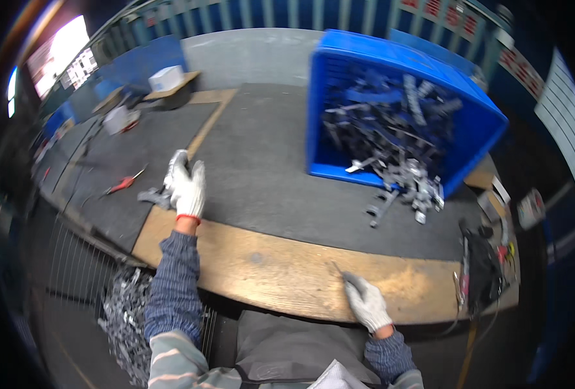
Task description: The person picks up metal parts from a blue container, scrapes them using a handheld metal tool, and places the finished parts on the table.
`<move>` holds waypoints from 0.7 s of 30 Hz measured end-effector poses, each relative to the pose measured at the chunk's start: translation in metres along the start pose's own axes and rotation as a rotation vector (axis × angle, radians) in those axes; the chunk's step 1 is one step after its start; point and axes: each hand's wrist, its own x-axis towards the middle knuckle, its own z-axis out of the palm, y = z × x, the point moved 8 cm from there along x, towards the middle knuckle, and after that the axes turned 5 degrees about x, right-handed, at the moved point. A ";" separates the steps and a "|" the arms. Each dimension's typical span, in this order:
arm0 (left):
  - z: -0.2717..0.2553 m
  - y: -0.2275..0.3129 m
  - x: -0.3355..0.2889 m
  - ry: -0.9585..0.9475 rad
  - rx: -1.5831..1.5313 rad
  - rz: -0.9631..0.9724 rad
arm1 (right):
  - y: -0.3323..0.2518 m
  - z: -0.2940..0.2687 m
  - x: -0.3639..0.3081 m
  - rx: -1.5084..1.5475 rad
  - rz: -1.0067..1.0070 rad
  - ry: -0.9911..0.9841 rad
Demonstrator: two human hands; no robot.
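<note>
With the parts [153, 197] just left of the left hand [189, 187], its closure unclear, and a slim tool [338, 267] pinched in the right hand [366, 302], part-handling seems underway, the next move probably needing a clear left-hand grip or release.

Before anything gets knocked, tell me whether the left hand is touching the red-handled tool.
Apart. The head view shows dark mat between the gloved left hand and the red-handled tool, which lies to the hand's left.
</note>
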 end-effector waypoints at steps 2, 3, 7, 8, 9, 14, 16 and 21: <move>0.037 0.053 -0.039 -0.199 -0.271 0.096 | 0.008 -0.002 0.001 -0.002 0.055 0.001; 0.057 0.082 -0.061 -0.332 -0.229 0.150 | 0.007 -0.001 0.002 0.039 0.011 -0.021; 0.146 0.201 -0.158 -0.812 -0.169 0.412 | 0.015 0.002 0.003 0.153 0.020 -0.031; 0.167 0.227 -0.180 -0.848 -0.140 0.495 | 0.018 0.002 0.002 0.132 0.035 -0.026; 0.193 0.249 -0.204 -0.941 -0.088 0.536 | 0.017 0.002 0.001 0.154 0.008 -0.023; 0.277 0.307 -0.281 -0.940 0.130 0.841 | 0.017 0.000 -0.006 0.236 -0.066 0.014; 0.297 0.306 -0.286 -0.873 0.284 0.843 | 0.018 -0.003 -0.008 0.187 -0.073 0.042; 0.274 0.278 -0.257 -0.906 0.193 0.683 | 0.025 -0.010 -0.014 0.361 -0.086 0.088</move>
